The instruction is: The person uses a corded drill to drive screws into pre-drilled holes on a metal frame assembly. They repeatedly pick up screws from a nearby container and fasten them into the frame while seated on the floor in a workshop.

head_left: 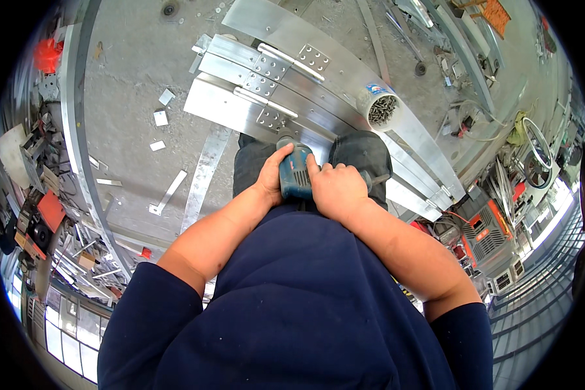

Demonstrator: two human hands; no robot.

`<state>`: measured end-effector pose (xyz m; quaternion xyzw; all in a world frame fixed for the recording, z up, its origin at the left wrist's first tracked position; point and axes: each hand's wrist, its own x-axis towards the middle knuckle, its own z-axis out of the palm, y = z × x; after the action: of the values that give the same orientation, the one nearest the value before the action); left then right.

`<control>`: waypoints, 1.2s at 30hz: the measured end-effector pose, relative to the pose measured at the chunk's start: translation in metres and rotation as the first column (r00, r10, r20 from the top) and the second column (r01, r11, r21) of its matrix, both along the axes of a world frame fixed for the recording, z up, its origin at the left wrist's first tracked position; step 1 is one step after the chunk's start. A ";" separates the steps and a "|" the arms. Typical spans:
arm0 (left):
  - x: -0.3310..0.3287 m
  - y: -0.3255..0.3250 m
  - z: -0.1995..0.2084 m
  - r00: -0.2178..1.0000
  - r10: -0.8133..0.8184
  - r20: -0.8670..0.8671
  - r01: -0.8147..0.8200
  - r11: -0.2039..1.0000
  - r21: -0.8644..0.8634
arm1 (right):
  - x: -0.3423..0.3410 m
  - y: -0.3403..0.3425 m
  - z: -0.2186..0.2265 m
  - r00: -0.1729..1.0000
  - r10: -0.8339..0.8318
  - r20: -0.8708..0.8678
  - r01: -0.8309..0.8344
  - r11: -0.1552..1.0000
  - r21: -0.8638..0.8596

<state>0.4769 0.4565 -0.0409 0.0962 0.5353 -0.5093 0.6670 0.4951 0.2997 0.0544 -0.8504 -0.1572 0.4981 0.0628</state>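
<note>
Both of my hands are closed round a blue power drill [296, 174], held low in front of my body between my knees. My left hand [272, 173] wraps the left side of its housing. My right hand [339, 187] grips it from the right, covering part of the body and handle. The drill's front points away from me at a metal hinge [272, 118], fixed with dome-headed fasteners on the nearest metal panel [209, 104]. Whether the bit touches the hinge is hard to see. Beyond it, another hinge [264, 73] joins more shiny panels.
A white bucket [365, 104] of small metal fasteners stands on the panels at right. Metal offcuts [160, 118] and a flat strip [208, 169] lie on the grey floor. A grey-and-orange machine [487, 237] is at right; a long metal beam [78, 117] runs along the left.
</note>
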 end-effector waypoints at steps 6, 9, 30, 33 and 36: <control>-0.006 0.000 -0.006 0.999 -0.012 0.034 0.011 1.000 0.026 | 0.002 -0.001 0.003 1.000 0.000 0.007 -0.001 1.000 0.011; -0.006 0.000 -0.006 0.999 -0.010 0.031 0.009 1.000 0.022 | 0.001 -0.002 0.002 1.000 -0.007 0.018 0.007 1.000 0.021; 0.002 -0.003 0.000 1.000 -0.029 0.010 0.029 0.999 0.038 | 0.004 -0.003 0.002 0.999 -0.040 0.024 0.039 0.999 0.029; -0.001 -0.003 -0.004 1.000 -0.024 0.019 0.024 0.999 0.029 | 0.004 -0.004 0.002 0.998 -0.040 0.043 0.038 0.999 0.033; -0.001 -0.002 -0.005 0.999 -0.032 0.012 0.032 0.999 0.032 | 0.005 -0.004 0.002 0.999 -0.042 0.035 0.041 0.999 0.028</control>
<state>0.4762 0.4543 -0.0459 0.1187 0.5375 -0.5106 0.6605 0.4999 0.2960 0.0560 -0.8612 -0.1473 0.4795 0.0818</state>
